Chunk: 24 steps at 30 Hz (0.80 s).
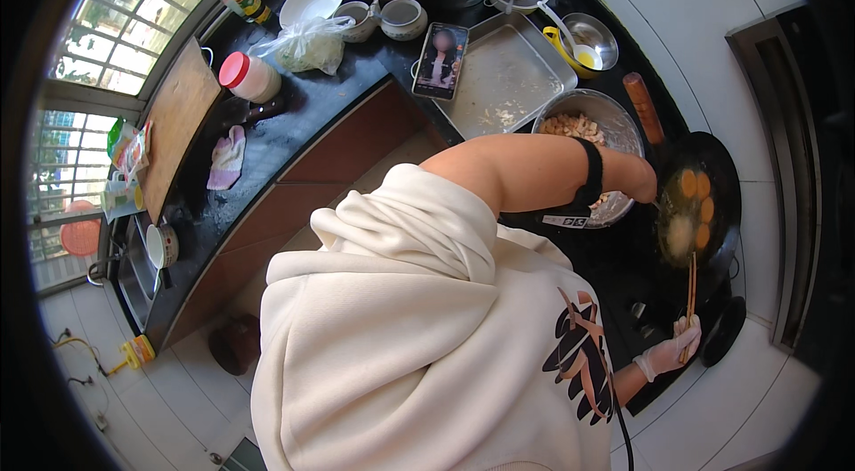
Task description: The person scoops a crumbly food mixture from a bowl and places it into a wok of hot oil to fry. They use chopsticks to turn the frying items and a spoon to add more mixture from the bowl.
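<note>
My right hand [671,347], in a clear glove, grips a pair of wooden chopsticks [691,297]. Their tips reach into a dark wok [733,204] of oil. Several round golden-brown pieces [707,209] lie there in a curved row, beside a pale bubbling patch [681,234]. My left hand [641,178] is at the wok's near rim, its arm stretched over a metal bowl [631,127] of diced pinkish food [574,128]. A small shiny bit shows by the left fingers, which are mostly hidden. A black strap [592,170] circles that forearm.
Beyond the bowl lie a metal tray [514,70], a phone [441,61] with a lit screen, and a yellow cup [578,63]. The wok's wooden handle [642,107] juts up beside the bowl. A black lid-like disc [725,331] lies near my right hand.
</note>
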### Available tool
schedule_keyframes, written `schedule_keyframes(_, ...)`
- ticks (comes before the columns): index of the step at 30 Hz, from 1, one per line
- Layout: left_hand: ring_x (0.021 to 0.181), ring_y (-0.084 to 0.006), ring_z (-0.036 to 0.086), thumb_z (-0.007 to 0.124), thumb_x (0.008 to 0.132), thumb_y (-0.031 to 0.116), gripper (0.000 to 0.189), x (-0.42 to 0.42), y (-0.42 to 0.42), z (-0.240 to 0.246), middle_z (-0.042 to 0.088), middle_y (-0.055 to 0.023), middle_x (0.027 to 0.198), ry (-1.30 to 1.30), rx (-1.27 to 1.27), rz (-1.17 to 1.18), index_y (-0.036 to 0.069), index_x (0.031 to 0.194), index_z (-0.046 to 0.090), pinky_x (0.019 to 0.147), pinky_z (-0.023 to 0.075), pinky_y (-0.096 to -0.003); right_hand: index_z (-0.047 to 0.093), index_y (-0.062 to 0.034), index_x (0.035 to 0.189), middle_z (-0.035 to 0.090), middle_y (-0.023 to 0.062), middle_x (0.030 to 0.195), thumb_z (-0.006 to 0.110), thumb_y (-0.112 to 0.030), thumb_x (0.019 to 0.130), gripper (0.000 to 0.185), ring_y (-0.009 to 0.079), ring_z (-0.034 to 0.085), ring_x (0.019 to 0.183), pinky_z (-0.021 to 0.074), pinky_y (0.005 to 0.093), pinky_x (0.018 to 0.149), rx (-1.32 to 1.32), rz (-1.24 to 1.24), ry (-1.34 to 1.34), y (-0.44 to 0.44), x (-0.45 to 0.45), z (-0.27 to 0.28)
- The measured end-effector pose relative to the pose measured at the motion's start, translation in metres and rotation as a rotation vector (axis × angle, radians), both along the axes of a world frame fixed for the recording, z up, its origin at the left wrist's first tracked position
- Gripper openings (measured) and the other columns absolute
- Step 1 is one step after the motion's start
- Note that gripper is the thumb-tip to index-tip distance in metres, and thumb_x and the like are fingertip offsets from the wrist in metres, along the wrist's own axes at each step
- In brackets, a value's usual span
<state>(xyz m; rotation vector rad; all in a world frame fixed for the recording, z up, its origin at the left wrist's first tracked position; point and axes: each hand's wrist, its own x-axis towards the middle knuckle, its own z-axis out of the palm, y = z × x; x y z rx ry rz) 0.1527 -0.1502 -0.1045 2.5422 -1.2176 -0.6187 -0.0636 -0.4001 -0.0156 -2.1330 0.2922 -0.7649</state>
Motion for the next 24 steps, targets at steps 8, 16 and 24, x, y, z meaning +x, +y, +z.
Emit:
schedule_keyframes(8,0.105,-0.0355,0.058,0.04,0.092,0.024,0.036,0.007,-0.009,-0.012,0.063,-0.0164,0.112,0.108,0.08,0.064,0.006,0.109,0.066,0.087,0.0456,-0.0452,0.064,0.0035,0.104,0.065,0.0117,0.099,0.042,-0.023,0.099,0.034,0.0178,0.066,0.084,0.054,0.0237,0.075,0.001,-0.019,0.02,0.0,-0.001,-0.001)
schedule_keyframes(16,0.088,-0.03,0.064,0.06,0.079,0.009,0.019,0.004,-0.012,-0.017,0.069,-0.011,0.095,0.032,-0.02,0.13,0.007,0.094,0.071,0.072,0.0488,-0.0443,0.063,0.0033,0.104,0.065,0.0111,0.099,0.042,-0.023,0.099,0.034,0.0168,0.065,0.084,0.0539,0.0231,0.074,0.001,-0.005,0.0,0.0,-0.001,-0.002)
schedule_keyframes(24,0.104,-0.0365,0.057,0.035,0.095,0.034,0.045,0.001,-0.005,-0.01,0.062,-0.0185,0.112,0.118,-0.002,0.135,0.004,0.108,0.066,0.089,0.0439,-0.0454,0.064,0.0033,0.102,0.066,0.0113,0.097,0.042,-0.023,0.099,0.035,0.0168,0.065,0.081,0.0539,0.023,0.073,0.012,-0.009,-0.006,-0.002,0.0,-0.004)
